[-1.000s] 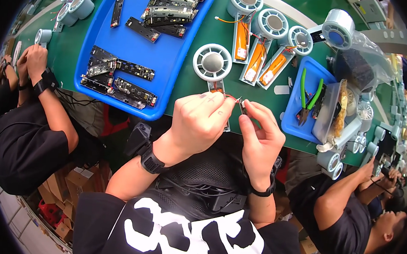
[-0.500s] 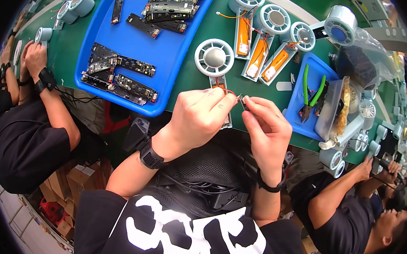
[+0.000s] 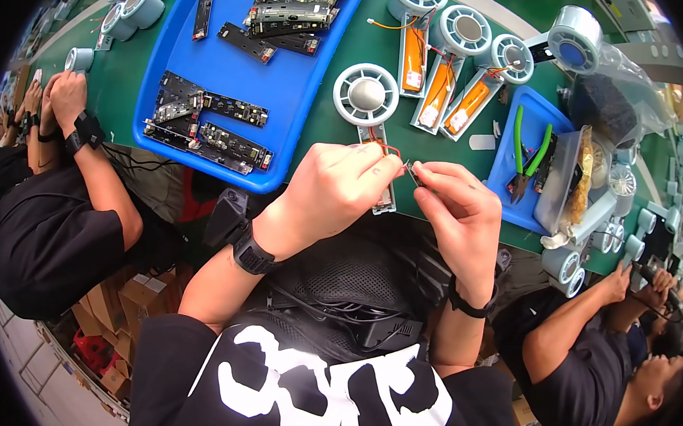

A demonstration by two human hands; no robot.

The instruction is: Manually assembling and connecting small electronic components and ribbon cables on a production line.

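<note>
Green desk (image 3: pixel 450 152) fills the upper view, with a blue tray (image 3: pixel 287 90) of dark circuit boards (image 3: pixel 235 148) at ten to eleven o'clock. From my remote seat I have both grips pinched near the centre. My left hand (image 3: pixel 335 185) closes its fingertips on a red wire (image 3: pixel 394 149) at one o'clock; its thumb is hidden. My right hand (image 3: pixel 464 210) nips a small dark part (image 3: pixel 415 176) at two o'clock, right beside the left fingertips. I can't tell whether wire and part are joined.

The wire arcs from a pale frame (image 3: pixel 384 202), partly under my left hand, below a round pale-blue housing (image 3: pixel 366 94) at twelve. I'd judge that slack worth guarding: a tug could strain its far end. I'd hold the wire close to its tip, brace my fingertips together, turn the part for a clear look, and press gently along the wire's line, never sideways.
</note>
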